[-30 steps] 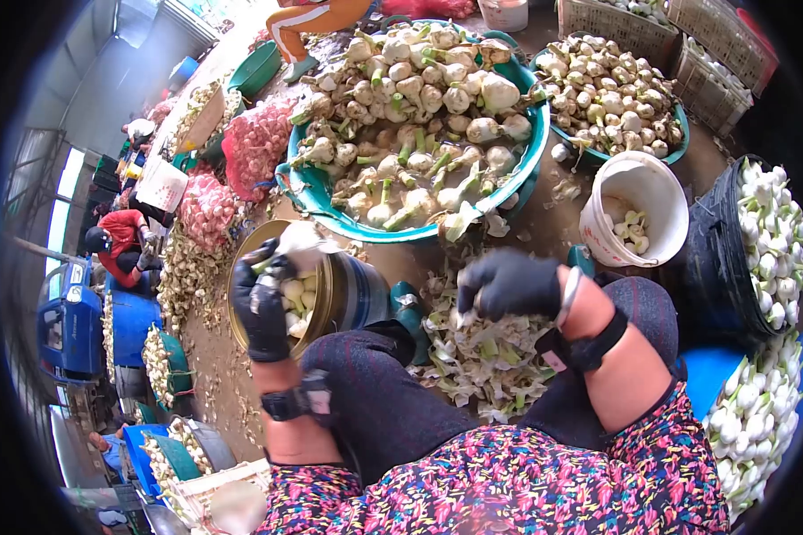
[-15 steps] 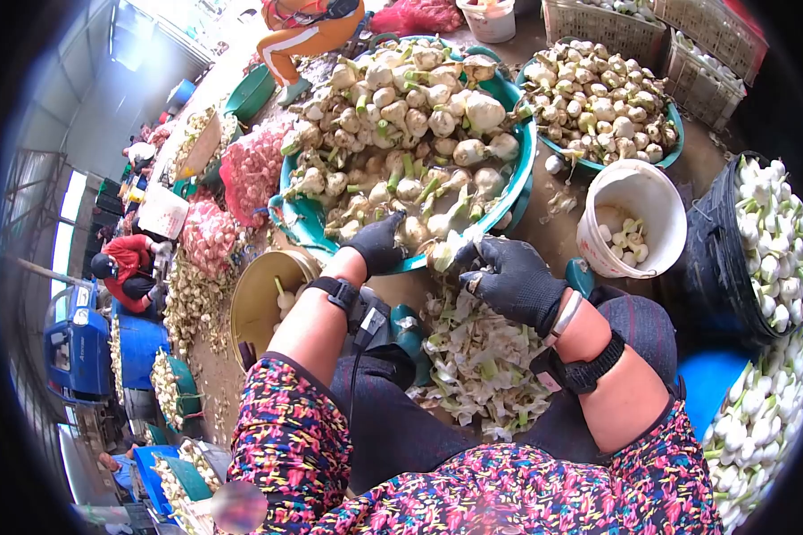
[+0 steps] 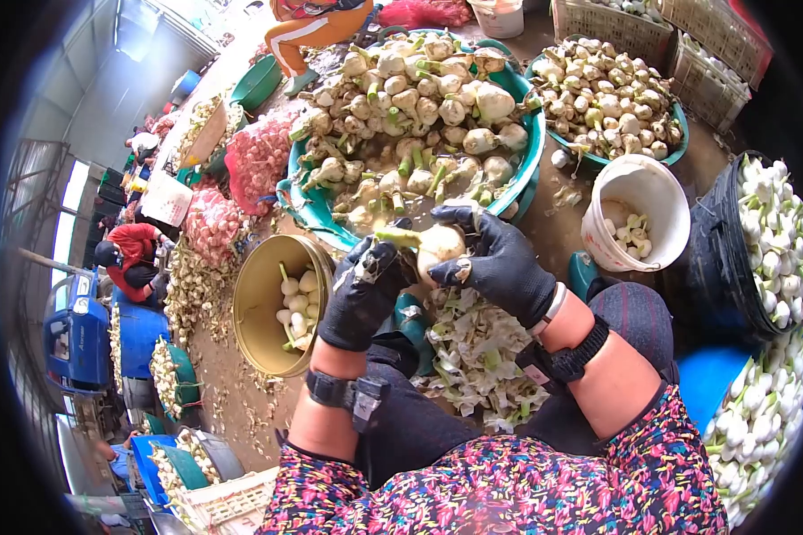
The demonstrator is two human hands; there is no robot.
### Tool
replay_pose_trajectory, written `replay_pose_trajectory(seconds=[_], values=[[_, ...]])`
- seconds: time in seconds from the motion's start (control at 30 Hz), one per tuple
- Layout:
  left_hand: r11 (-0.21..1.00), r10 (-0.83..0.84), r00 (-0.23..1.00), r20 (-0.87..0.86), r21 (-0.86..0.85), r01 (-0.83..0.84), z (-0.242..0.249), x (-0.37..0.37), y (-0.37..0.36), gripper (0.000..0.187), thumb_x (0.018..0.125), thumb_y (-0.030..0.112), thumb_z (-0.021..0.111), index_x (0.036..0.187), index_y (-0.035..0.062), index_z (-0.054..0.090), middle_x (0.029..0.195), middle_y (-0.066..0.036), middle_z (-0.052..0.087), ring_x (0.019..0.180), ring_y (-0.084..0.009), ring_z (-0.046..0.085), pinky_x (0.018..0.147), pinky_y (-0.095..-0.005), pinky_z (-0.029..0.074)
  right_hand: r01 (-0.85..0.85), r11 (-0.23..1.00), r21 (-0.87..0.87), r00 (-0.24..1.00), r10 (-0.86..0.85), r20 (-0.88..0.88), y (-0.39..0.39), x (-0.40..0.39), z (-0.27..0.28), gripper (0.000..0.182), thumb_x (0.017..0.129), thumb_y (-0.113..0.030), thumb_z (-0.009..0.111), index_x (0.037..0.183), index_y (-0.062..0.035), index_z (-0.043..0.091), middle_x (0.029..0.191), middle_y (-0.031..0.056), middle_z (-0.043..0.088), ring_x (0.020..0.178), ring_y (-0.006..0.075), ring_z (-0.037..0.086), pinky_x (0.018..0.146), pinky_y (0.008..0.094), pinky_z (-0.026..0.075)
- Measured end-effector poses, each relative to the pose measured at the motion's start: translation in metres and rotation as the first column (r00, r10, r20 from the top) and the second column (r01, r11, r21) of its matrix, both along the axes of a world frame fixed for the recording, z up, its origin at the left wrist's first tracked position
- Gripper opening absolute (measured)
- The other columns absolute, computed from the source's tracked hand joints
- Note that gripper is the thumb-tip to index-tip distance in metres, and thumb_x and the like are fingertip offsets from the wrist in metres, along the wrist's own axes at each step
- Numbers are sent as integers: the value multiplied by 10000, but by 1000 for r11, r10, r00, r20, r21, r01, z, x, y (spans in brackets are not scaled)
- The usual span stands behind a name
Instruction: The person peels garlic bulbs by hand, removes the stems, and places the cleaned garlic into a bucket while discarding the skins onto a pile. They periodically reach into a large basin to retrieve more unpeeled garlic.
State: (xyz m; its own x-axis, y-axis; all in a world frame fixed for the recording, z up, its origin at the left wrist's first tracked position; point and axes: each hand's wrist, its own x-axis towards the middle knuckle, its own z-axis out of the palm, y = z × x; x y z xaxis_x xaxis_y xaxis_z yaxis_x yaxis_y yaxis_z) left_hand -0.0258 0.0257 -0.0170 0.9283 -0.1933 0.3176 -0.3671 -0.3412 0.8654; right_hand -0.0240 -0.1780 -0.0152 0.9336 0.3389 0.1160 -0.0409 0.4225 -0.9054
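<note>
Between my gloved hands, in front of the big tub's near rim, is a pale garlic bulb [image 3: 441, 244] with its green stem pointing left. My right hand [image 3: 506, 267] grips the bulb from the right side, thumb below it and index finger above. On the other side, my left hand [image 3: 364, 292] has its fingers closed at the stem end; bits of wet skin stick to the black glove. The green tub [image 3: 528, 160] ahead holds a heap of unpeeled garlic in murky water. Below my hands, a pile of peeled-off skins [image 3: 486, 352] lies between my knees.
A tan bucket [image 3: 245, 308] with cleaned bulbs stands left, a white bucket [image 3: 593, 227] with a few bulbs right. Farther right is a black tub [image 3: 714, 241] full of white bulbs. Another basin [image 3: 682, 134] of garlic and crates [image 3: 705, 85] stand behind. A co-worker in red [image 3: 134, 254] sits left.
Both hands have drawn back from the tub's rim and now hold a garlic bulb up between them. My left hand has come out of the tub, uncovering the tan bucket's contents.
</note>
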Motion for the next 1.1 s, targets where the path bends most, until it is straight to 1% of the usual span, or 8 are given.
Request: replay_pose_trajectory(seconds=[0.13,0.23,0.33,0.47,0.53,0.73,0.97,1.1], values=[[895,-125,940,317,445,-31,6,-2,-8,121,834,5,557,949,18,593,878,-84,613,721,-157,590,630,-273,481,52,993,104,998,-48,-44,10,-4,-9,580,721,-80,728,1229,2,460,1141,96,549,1025,144,530,907,289,436],[983,77,993,-86,-160,-90,-5,-3,-22,248,914,234,521,951,1,598,879,-15,611,756,-74,552,670,-220,453,202,976,-83,966,-185,181,17,-5,-17,598,736,-120,726,1249,12,448,1163,118,540,1046,163,523,919,300,429],[981,43,993,-107,-182,-62,-2,-2,-22,227,905,200,530,987,-1,597,890,-27,615,753,-82,564,682,-215,455,580,696,-424,703,-164,692,14,-9,-15,626,746,-159,727,1263,32,431,1167,145,539,1053,180,523,932,312,420],[939,-71,963,-259,-344,-24,-6,-5,-14,254,901,189,535,1031,-24,584,915,-52,622,767,-91,578,694,-227,466,115,987,111,973,-90,-210,12,-5,-13,556,810,-166,679,1252,49,420,1109,122,551,998,150,543,867,283,464],[993,-4,1000,28,120,0,6,-9,-18,280,898,191,534,1047,-44,569,914,-76,624,778,-109,588,696,-244,474,126,992,-23,987,-127,-95,10,-3,-11,546,827,-156,662,1263,44,401,1082,99,555,956,134,554,824,265,483],[988,25,999,20,153,-28,1,3,-16,263,897,194,526,989,-43,594,911,-85,630,790,-134,595,707,-266,474,112,993,-38,993,-113,-22,16,-11,-17,599,790,-112,691,1284,27,381,1072,94,562,939,130,558,834,269,479],[945,-3,981,-192,-322,-61,-12,-2,-22,205,873,126,543,978,-39,603,862,-46,632,746,-109,590,685,-245,485,100,989,106,954,-66,-291,8,-8,-10,532,798,-63,666,1267,-6,422,1088,78,555,953,123,550,825,260,481],[997,9,997,-73,-77,-15,-11,3,-16,233,873,153,555,1004,-34,599,889,-49,634,768,-112,591,699,-250,485,150,988,46,972,-139,-188,15,-8,-17,578,786,-72,683,1285,-9,399,1108,85,547,985,124,536,851,263,467]])
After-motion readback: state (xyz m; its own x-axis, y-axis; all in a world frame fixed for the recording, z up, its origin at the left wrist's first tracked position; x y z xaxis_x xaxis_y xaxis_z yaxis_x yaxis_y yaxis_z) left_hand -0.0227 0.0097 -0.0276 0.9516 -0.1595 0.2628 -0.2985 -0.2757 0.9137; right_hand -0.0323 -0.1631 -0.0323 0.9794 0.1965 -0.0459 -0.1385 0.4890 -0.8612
